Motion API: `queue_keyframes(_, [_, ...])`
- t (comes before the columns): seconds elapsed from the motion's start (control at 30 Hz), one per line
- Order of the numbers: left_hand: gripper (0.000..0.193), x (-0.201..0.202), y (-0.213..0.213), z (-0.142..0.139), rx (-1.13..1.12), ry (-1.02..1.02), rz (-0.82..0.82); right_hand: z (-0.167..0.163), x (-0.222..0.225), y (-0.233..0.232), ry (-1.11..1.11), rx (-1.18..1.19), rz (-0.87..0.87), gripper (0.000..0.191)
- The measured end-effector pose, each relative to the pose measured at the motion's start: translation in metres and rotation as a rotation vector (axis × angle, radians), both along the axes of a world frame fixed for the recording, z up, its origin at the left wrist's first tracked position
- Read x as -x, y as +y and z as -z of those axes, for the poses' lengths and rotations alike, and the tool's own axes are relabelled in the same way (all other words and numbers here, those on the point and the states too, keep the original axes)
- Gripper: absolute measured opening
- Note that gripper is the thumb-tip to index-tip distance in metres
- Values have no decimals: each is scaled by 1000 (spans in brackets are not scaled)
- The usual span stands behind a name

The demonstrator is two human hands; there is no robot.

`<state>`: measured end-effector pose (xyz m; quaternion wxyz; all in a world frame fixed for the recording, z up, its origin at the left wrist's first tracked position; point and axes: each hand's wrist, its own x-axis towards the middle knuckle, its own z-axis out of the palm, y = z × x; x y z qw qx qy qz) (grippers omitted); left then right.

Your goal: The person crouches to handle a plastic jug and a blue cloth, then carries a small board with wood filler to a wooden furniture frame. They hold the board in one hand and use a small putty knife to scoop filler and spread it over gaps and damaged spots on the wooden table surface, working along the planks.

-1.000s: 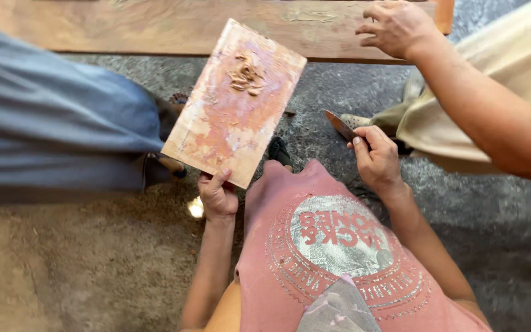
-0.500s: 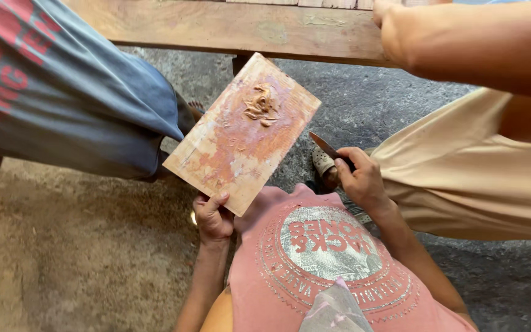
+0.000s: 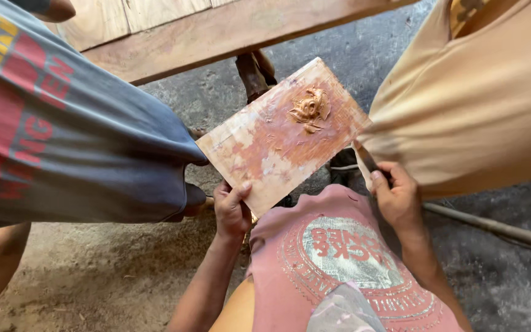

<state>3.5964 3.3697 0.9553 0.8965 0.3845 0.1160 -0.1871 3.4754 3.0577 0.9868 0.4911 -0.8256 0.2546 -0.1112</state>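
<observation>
Over a grey concrete floor [image 3: 499, 276], the left hand [image 3: 232, 212] is pinching a paste-smeared board [image 3: 278, 138] whose long axis is running toward upper right, while the right hand [image 3: 397, 200] is gripping a putty knife [image 3: 367, 161].

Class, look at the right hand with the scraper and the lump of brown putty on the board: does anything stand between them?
Nothing visible does. The right hand holds a narrow dark-bladed scraper at the right edge of the flat, putty-smeared wooden board. The lump of brown putty lies uncovered near the far end. The left hand grips the near edge, clear of that path.
</observation>
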Motion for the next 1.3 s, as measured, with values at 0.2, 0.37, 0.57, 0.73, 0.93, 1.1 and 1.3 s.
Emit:
queue_keyframes(0.2, [45, 15, 49, 0, -22, 6, 107, -2, 36, 66, 7, 12, 29, 13])
queue_keyframes(0.37, [49, 23, 75, 2, 12, 10, 108, -20, 28, 95, -34, 138, -8, 15])
queue_keyframes(0.57, [45, 34, 91, 14, 51, 23, 70, -35, 5, 114, -148, 394, -186, 17])
queue_keyframes(0.73, [42, 38, 97, 24, 82, -14, -1, -36, -14, 129, -215, 441, -287, 18])
queue_keyframes(0.93, [39, 43, 106, 28, 50, -27, -92, -30, -24, 135, -209, 416, -305, 18])
queue_keyframes(1.1, [38, 48, 109, 22, 15, -5, -211, -16, -29, 120, -202, 378, -311, 17])
queue_keyframes(1.3, [33, 50, 105, 19, -62, -6, -352, 12, -39, 94, -205, 301, -337, 13])
